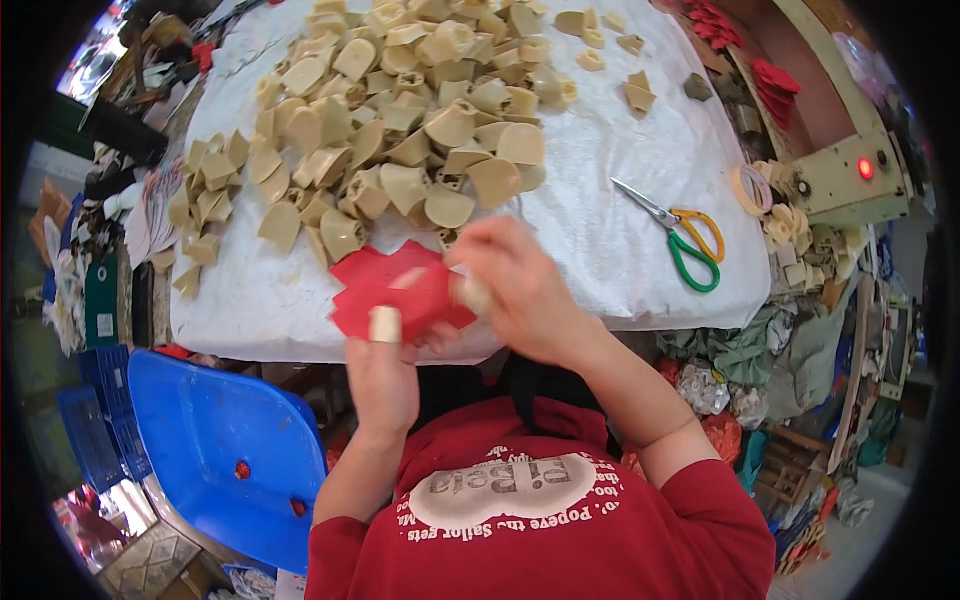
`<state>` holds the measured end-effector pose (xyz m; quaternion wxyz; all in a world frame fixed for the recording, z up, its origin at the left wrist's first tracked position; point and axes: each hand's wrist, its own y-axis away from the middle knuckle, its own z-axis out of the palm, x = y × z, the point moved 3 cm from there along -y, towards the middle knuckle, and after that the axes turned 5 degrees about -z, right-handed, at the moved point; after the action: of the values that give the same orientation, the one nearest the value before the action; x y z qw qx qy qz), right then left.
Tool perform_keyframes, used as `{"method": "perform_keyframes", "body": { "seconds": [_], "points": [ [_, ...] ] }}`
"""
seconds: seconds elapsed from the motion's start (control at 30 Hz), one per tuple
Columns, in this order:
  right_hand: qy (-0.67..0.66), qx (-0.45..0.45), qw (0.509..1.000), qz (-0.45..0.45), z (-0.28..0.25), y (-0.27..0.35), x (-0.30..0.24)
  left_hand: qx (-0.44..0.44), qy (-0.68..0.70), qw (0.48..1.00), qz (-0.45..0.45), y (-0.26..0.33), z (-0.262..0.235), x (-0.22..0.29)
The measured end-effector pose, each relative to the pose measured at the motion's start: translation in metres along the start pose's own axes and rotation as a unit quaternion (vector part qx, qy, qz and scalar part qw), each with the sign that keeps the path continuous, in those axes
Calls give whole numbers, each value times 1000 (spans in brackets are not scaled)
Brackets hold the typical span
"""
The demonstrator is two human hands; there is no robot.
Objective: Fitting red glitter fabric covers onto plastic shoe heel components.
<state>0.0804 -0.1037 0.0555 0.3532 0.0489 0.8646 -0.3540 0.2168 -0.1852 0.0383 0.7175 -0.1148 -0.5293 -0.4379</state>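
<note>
My left hand [383,385] grips a red piece with a zigzag edge [378,282], which looks like thin sheet or fabric, possibly several layers. A pale beige cover wraps its thumb, pressed on the red piece. At that piece's right edge, my right hand [530,300] is curled with its fingers pinched together and blurred by motion. A pale beige spot shows at its thumb; whether that is a cover or a held part I cannot make out. Just beyond both hands lies a large heap of beige moulded plastic parts [400,130], cup-like with rounded flaps.
Scissors [690,240] with one green and one orange handle lie on the white-covered table [600,270]. A blue plastic tub [215,430] with small red bits stands below left. At the right are a beige machine [850,180] with a lit red lamp, and tape rolls [750,190].
</note>
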Motion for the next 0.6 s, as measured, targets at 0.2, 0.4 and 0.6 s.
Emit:
{"method": "perform_keyframes", "body": {
  "seconds": [0.2, 0.4, 0.6],
  "points": [
    [263, -1, 963, 56, 25, -4, 30, 54, 103, 991, 65, -20, -11, 2],
    [40, -2, 976, 213, -23, -6, 37, 33, 72, 996, 36, -26, -13, 2],
    [205, -90, 967, 122, -44, 25, 36, -10, -12, 998, 56, -19, -13, 4]
  ]
}}
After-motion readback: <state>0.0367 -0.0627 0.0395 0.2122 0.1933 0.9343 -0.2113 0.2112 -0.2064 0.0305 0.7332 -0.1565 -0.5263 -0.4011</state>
